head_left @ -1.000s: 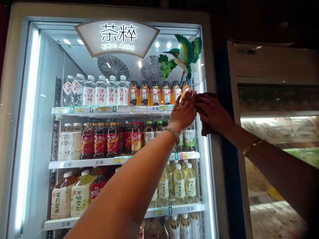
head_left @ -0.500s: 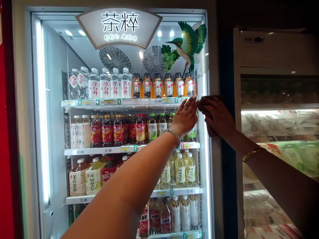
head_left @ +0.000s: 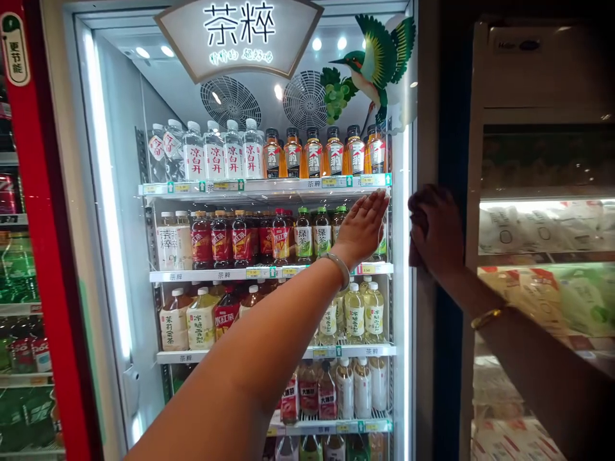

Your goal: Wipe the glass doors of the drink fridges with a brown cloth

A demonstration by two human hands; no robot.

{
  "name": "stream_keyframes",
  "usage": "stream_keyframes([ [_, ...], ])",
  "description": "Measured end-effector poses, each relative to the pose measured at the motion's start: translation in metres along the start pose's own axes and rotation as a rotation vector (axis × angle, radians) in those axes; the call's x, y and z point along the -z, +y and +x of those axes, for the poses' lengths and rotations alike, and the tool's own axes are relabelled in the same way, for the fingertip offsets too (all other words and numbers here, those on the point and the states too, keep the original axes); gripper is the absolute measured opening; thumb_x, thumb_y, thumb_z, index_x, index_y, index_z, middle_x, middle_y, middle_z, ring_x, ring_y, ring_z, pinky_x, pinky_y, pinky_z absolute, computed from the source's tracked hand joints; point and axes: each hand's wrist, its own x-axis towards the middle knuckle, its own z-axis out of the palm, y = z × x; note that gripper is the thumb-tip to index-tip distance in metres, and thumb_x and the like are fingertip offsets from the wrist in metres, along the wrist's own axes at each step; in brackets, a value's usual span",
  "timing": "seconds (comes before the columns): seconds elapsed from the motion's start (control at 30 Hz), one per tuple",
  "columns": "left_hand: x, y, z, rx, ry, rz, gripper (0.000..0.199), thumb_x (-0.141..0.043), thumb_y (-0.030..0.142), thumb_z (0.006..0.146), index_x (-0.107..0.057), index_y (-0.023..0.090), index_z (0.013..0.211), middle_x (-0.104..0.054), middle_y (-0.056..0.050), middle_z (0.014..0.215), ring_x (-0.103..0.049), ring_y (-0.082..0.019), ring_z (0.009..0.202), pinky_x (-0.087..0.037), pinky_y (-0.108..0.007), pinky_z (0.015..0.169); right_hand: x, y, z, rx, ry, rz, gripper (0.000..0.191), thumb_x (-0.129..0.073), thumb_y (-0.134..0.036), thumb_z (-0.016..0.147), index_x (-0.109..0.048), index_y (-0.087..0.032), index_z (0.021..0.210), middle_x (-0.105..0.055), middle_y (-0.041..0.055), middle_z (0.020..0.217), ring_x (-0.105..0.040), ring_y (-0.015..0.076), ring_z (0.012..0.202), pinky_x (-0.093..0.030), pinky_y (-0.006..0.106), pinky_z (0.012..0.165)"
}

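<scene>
- Brightly lit drinks cooler (head_left: 60, 64) stands behind both hands.
- Left hand (head_left: 362, 224), fingers nearly together, has slid lower against its clear glass (head_left: 288, 198).
- Right hand (head_left: 441, 227) has moved outward, so the bunched dark cloth (head_left: 416, 253) under its fingers, spacing unclear, meets the outer frame (head_left: 427, 96).

The left arm (head_left: 250, 346) is stretched forward and up from the lower left, nearly straight. The left hand (head_left: 362, 229) is held open, its back turned to view, fingers extended close together and angled up to the right. The right arm (head_left: 523, 336) is reached in from the lower right. The right hand (head_left: 436, 234) is raised in shadow, apart from the left; its finger pose is partly obscured.
</scene>
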Motion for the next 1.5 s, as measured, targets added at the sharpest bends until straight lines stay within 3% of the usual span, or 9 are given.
stream_keyframes([
  [0.13, 0.004, -0.014, -0.003, -0.079, -0.017, 0.044, 0.061, -0.026, 0.023, 0.106, -0.028, 0.004, 0.164, -0.025, -0.012, 0.174, -0.019, -0.02, 0.163, -0.015, -0.038, 0.136, -0.011, -0.036, -0.009, 0.1, -0.068, -0.004, 0.043, -0.054, -0.023, 0.095, -0.06, -0.022, 0.138, -0.052, 0.0123, 0.158, -0.025, 0.0368, 0.16, -0.034, 0.069, 0.126],
  [0.27, 0.011, -0.038, 0.001, 0.024, 0.037, 0.076, 0.062, -0.029, 0.025, 0.106, -0.028, 0.0, 0.162, -0.025, -0.014, 0.174, -0.018, -0.024, 0.163, -0.014, -0.043, 0.137, -0.005, -0.033, 0.053, 0.361, -0.275, 0.07, 0.043, -0.058, -0.027, 0.096, -0.06, -0.023, 0.139, -0.05, 0.0076, 0.161, -0.03, 0.0304, 0.159, -0.032, 0.056, 0.131],
  [0.37, 0.016, -0.052, -0.008, 0.056, 0.051, 0.075, 0.062, -0.029, 0.023, 0.105, -0.025, 0.007, 0.165, -0.024, -0.01, 0.175, -0.017, -0.023, 0.163, -0.012, -0.048, 0.137, -0.004, -0.021, 0.065, 0.167, -0.134, 0.061, 0.05, -0.059, -0.026, 0.092, -0.058, -0.022, 0.142, -0.049, 0.0102, 0.161, -0.034, 0.0341, 0.156, -0.031, 0.062, 0.129],
  [0.5, 0.017, -0.056, -0.028, 0.032, 0.045, 0.06, 0.063, -0.031, 0.024, 0.105, -0.023, 0.01, 0.166, -0.023, -0.009, 0.175, -0.014, -0.021, 0.164, -0.011, -0.046, 0.137, -0.021, -0.05, 0.015, -0.08, 0.102, 0.003, 0.048, -0.057, -0.023, 0.091, -0.06, -0.023, 0.139, -0.05, 0.0124, 0.159, -0.032, 0.0395, 0.157, -0.035, 0.073, 0.123],
  [0.73, 0.018, -0.054, -0.036, 0.023, 0.038, 0.061, 0.06, -0.026, 0.024, 0.106, -0.031, 0.004, 0.163, -0.023, -0.012, 0.175, -0.016, -0.024, 0.164, -0.013, -0.047, 0.137, -0.025, -0.062, 0.045, 0.367, -0.179, 0.087, 0.039, -0.063, -0.029, 0.091, -0.065, -0.025, 0.13, -0.06, 0.0064, 0.152, -0.044, 0.0319, 0.151, -0.038, 0.054, 0.128],
  [0.93, 0.021, -0.059, -0.051, -0.022, 0.01, 0.034, 0.063, -0.029, 0.024, 0.106, -0.024, 0.004, 0.165, -0.022, -0.013, 0.175, -0.016, -0.023, 0.164, -0.012, -0.045, 0.137, -0.037, -0.08, -0.005, -0.206, 0.241, -0.043, 0.046, -0.059, -0.028, 0.091, -0.061, -0.024, 0.137, -0.052, 0.0153, 0.156, -0.041, 0.0426, 0.15, -0.039, 0.073, 0.119],
  [1.17, 0.026, -0.078, -0.059, 0.061, 0.099, -0.062, 0.065, -0.032, 0.026, 0.105, -0.024, 0.002, 0.164, -0.027, -0.017, 0.174, -0.014, -0.023, 0.164, -0.018, -0.04, 0.135, -0.044, -0.114, 0.033, 0.25, -0.194, 0.084, 0.033, -0.054, -0.029, 0.097, -0.067, -0.029, 0.127, -0.059, 0.0026, 0.153, -0.039, 0.0238, 0.155, -0.036, 0.052, 0.13],
  [1.33, 0.032, -0.074, -0.063, 0.03, 0.143, -0.185, 0.08, -0.034, 0.056, 0.106, -0.015, 0.007, 0.167, -0.017, -0.018, 0.176, -0.005, -0.024, 0.165, -0.01, -0.046, 0.135, -0.045, -0.107, 0.045, -0.265, 0.103, 0.075, 0.049, -0.046, -0.038, 0.098, -0.057, -0.019, 0.143, -0.04, 0.0131, 0.166, -0.019, 0.0316, 0.163, -0.017, 0.067, 0.131],
  [1.5, 0.048, -0.064, -0.05, -0.125, 0.155, -0.209, 0.1, -0.043, 0.079, 0.094, -0.016, 0.017, 0.168, -0.017, -0.014, 0.177, -0.001, -0.028, 0.166, -0.007, -0.053, 0.134, -0.046, -0.149, 0.041, -0.352, -0.013, 0.457, 0.057, -0.03, -0.052, 0.105, -0.043, -0.031, 0.156, -0.039, 0.0048, 0.169, -0.027, 0.0247, 0.161, -0.026, 0.062, 0.13],
])
